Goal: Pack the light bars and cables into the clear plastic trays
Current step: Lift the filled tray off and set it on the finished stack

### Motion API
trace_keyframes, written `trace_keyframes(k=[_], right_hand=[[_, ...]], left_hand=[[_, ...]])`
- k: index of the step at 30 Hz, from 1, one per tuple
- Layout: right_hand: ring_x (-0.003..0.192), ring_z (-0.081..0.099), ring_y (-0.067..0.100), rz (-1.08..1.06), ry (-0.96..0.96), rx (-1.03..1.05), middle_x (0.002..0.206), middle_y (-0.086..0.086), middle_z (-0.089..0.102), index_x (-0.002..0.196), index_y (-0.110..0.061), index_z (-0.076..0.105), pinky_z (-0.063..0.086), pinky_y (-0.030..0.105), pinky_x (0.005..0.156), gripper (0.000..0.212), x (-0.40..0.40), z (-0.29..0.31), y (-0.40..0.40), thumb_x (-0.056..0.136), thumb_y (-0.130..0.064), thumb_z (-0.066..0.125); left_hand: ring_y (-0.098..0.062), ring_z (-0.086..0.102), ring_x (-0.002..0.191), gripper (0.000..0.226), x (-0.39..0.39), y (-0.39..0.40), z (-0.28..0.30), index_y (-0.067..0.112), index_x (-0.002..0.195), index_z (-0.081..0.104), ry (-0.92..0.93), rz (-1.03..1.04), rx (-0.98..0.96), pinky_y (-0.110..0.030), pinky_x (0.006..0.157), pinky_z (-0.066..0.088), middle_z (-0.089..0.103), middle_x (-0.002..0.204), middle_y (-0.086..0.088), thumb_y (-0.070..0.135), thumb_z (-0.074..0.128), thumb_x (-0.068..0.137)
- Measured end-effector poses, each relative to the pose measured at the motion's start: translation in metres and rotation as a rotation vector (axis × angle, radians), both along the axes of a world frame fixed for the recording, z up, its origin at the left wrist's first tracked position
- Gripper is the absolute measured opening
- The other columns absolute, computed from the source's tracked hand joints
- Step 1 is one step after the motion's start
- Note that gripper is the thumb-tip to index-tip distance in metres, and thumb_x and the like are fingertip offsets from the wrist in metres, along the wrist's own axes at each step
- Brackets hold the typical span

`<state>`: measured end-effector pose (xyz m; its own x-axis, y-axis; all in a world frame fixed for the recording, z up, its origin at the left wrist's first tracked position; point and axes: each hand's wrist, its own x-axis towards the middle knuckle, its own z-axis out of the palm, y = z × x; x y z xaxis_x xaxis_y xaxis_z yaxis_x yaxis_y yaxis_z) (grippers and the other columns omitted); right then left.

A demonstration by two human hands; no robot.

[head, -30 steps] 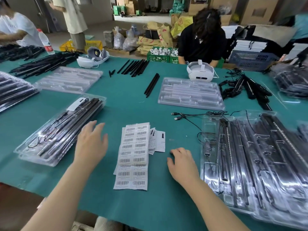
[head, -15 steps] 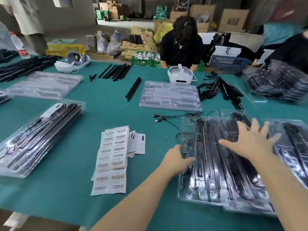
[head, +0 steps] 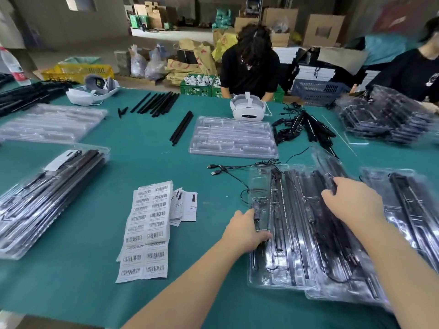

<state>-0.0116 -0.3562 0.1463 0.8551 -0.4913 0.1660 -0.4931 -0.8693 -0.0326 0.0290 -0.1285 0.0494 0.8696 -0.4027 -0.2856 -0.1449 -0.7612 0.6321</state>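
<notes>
Nearest, on the green table (head: 152, 148): left hand (head: 247, 230) gripping the left edge of the filled tray (head: 280, 269), thumb on top of the clear plastic, fingers tucked under the rim. Right hand (head: 351, 203) curled over the tray's middle, fingertips clamped on a black light bar (head: 332, 184) near its far end; bar apparently part of the tray's load, hard to say whether lifted or seated. More bars and thin cable lying in the tray's slots, a second filled tray peeking out beneath it at the right. Left of the tray, a label sheet (head: 145, 231) with barcodes, flat on the cloth, a few loose tags (head: 185, 205) just beside it. Much further left of the tray, a stack of packed trays (head: 47, 200) with a white tag on top. Just beyond the tray, USB cables (head: 237, 167) trailing across the cloth, one wire running in under the tray's far corner. Beyond those, an empty tray (head: 234, 138), a pair of loose bars (head: 181, 128) to its left, a tangle of cables and bars (head: 304, 129) to its right. Far right of the tray, a blurred heap of packed trays (head: 384, 117). Behind the empty tray, a white headset (head: 247, 109) at the table's far edge, a row of bars (head: 156, 104) further left, another empty tray (head: 50, 122) and a second headset (head: 93, 90) far left. Across the table, a person in black (head: 250, 65) bent over, another at the right edge, crates and cartons behind.
</notes>
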Motion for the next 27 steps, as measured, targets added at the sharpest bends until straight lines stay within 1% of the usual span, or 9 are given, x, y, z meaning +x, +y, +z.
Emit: trace_keyframes(k=[4,9,11,13,18,20,23,25,27], right_hand=[[0.063,0.059,0.025,-0.014,-0.030,0.017,0.069,0.005,0.062,0.092,-0.010,0.057,0.042,0.027,0.052,0.014,0.000,0.015,0.004,0.090,-0.023,0.054],[0.053,0.047,0.026,0.046,-0.273,0.083,0.058,0.005,0.054,0.081,-0.012,0.053,0.031,0.027,0.049,0.006,-0.003,0.040,0.007,0.087,-0.011,0.056],[0.056,0.048,0.030,0.059,-0.347,0.100,0.061,0.008,0.056,0.087,-0.010,0.060,0.037,0.032,0.052,0.006,-0.003,0.051,0.009,0.086,-0.008,0.054],[0.065,0.051,0.035,0.064,-0.411,0.137,0.072,0.016,0.064,0.106,-0.009,0.068,0.045,0.037,0.060,0.024,-0.001,0.059,0.014,0.087,-0.008,0.053],[0.068,0.056,0.033,0.160,-0.543,0.247,0.094,0.019,0.073,0.139,-0.017,0.058,0.043,0.033,0.066,0.051,0.010,0.072,0.038,0.090,-0.006,0.050],[0.062,0.058,0.034,0.194,-0.575,0.270,0.095,0.022,0.072,0.135,-0.014,0.061,0.049,0.035,0.064,0.048,0.016,0.077,0.048,0.090,-0.003,0.047],[0.053,0.044,0.029,0.218,-0.606,0.347,0.084,0.028,0.066,0.099,-0.003,0.065,0.042,0.030,0.056,0.025,0.027,0.083,0.055,0.086,0.000,0.043],[0.056,0.040,0.024,0.217,-0.637,0.450,0.089,0.030,0.064,0.100,-0.002,0.063,0.037,0.032,0.056,0.024,0.033,0.087,0.058,0.087,0.001,0.043],[0.062,0.051,0.033,0.232,-0.696,0.547,0.105,0.031,0.064,0.112,0.000,0.059,0.045,0.042,0.061,0.028,0.038,0.091,0.063,0.088,0.000,0.044]], left_hand=[[-0.030,0.041,0.130,0.069,-0.002,0.002,0.002,0.018,0.147,0.038,-0.091,-0.051,0.079,-0.047,0.105,0.045,0.039,0.137,-0.010,0.053,0.063,0.092],[-0.030,0.035,0.136,0.069,-0.002,0.005,0.001,0.020,0.153,0.031,-0.110,-0.108,0.088,-0.048,0.111,0.040,0.037,0.145,-0.010,0.048,0.058,0.096],[-0.030,0.034,0.136,0.066,-0.002,0.006,0.000,0.021,0.152,0.032,-0.109,-0.109,0.083,-0.048,0.111,0.039,0.037,0.145,-0.009,0.047,0.058,0.097],[-0.030,0.034,0.137,0.065,-0.001,0.006,0.000,0.021,0.152,0.032,-0.108,-0.111,0.082,-0.048,0.110,0.039,0.037,0.145,-0.009,0.046,0.057,0.097],[-0.030,0.033,0.134,0.060,-0.001,0.006,-0.001,0.019,0.148,0.036,-0.100,-0.111,0.084,-0.048,0.107,0.040,0.037,0.143,-0.010,0.044,0.055,0.098],[-0.031,0.033,0.133,0.056,0.000,0.008,0.000,0.019,0.145,0.039,-0.093,-0.112,0.082,-0.048,0.106,0.041,0.038,0.141,-0.010,0.044,0.055,0.097],[-0.031,0.032,0.134,0.057,0.000,0.011,0.000,0.022,0.146,0.039,-0.074,-0.123,0.073,-0.048,0.107,0.040,0.037,0.141,-0.010,0.046,0.055,0.097],[-0.031,0.031,0.135,0.060,0.000,0.013,0.000,0.024,0.148,0.036,-0.065,-0.129,0.068,-0.048,0.109,0.039,0.036,0.143,-0.010,0.046,0.056,0.096],[-0.031,0.030,0.136,0.062,0.001,0.015,0.000,0.025,0.151,0.033,-0.063,-0.136,0.068,-0.049,0.109,0.038,0.036,0.144,-0.011,0.046,0.055,0.097]])
